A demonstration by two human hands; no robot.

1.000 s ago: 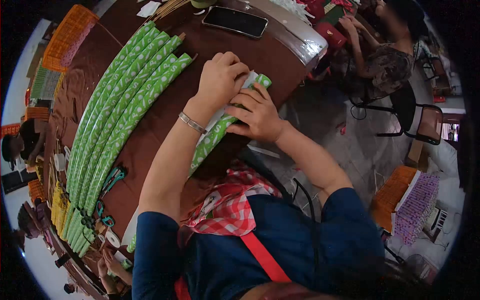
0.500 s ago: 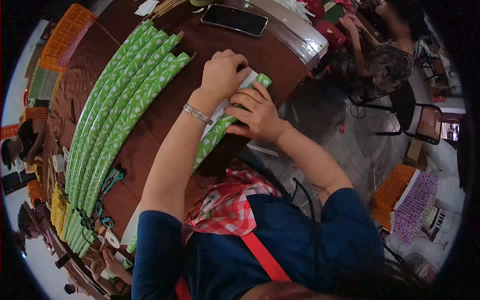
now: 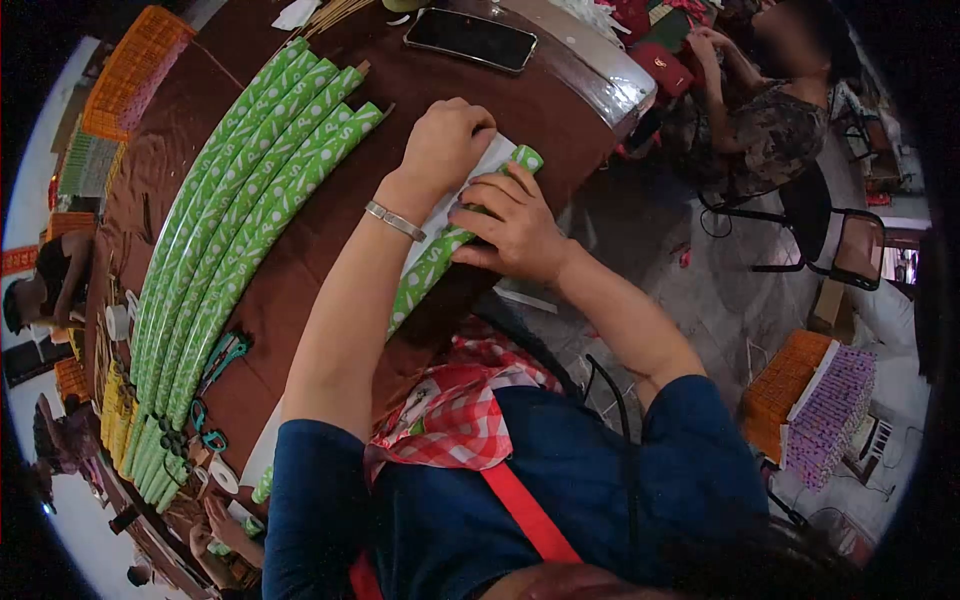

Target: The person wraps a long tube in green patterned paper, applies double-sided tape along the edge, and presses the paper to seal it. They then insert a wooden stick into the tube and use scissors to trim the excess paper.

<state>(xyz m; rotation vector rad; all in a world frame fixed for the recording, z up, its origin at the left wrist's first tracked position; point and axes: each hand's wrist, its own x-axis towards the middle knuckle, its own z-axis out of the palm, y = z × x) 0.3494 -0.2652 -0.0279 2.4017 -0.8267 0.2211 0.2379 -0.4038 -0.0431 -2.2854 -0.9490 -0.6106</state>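
- Head view: my left hand (image 3: 445, 148) is curling at the white flap (image 3: 495, 156) of the green roll (image 3: 424, 278); its fingertips are facing away, so I cannot tell whether they are pinching.
- My right hand (image 3: 514, 228) is holding the roll, bent fingers lying over it slightly apart, thumb resting on the near side.
- The roll is slanting across the bench (image 3: 300, 265) before me.
- More rolls (image 3: 262, 170) are lying side by side to its left.
- A phone (image 3: 470, 40) is lying beyond my hands.
- Off right, a co-worker (image 3: 765, 130) is sitting.
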